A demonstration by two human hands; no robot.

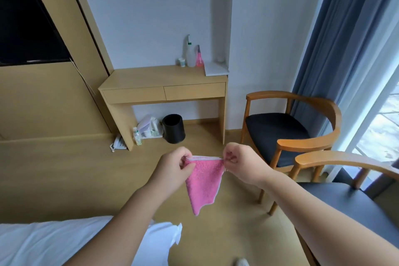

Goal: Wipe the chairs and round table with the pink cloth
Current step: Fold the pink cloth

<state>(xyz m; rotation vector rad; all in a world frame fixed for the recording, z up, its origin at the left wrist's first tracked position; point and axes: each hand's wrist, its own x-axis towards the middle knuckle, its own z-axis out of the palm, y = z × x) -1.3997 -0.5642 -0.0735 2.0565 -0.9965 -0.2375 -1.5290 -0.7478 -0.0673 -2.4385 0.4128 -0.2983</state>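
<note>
A pink cloth (204, 181) hangs in the air in front of me, stretched by its top edge between both hands. My left hand (174, 166) pinches its left corner and my right hand (239, 162) pinches its right corner. To the right stand two wooden armchairs with dark seats: the far chair (278, 129) near the wall and the near chair (345, 196) just beyond my right forearm. No round table is in view.
A wooden desk (159, 84) against the wall carries a clear bottle (190, 56), a pink spray bottle (199, 58) and a cup. Under it sit a black bin (173, 128), a kettle tray and a phone. White bedding (43, 242) lies bottom left; curtains (345, 28) hang right.
</note>
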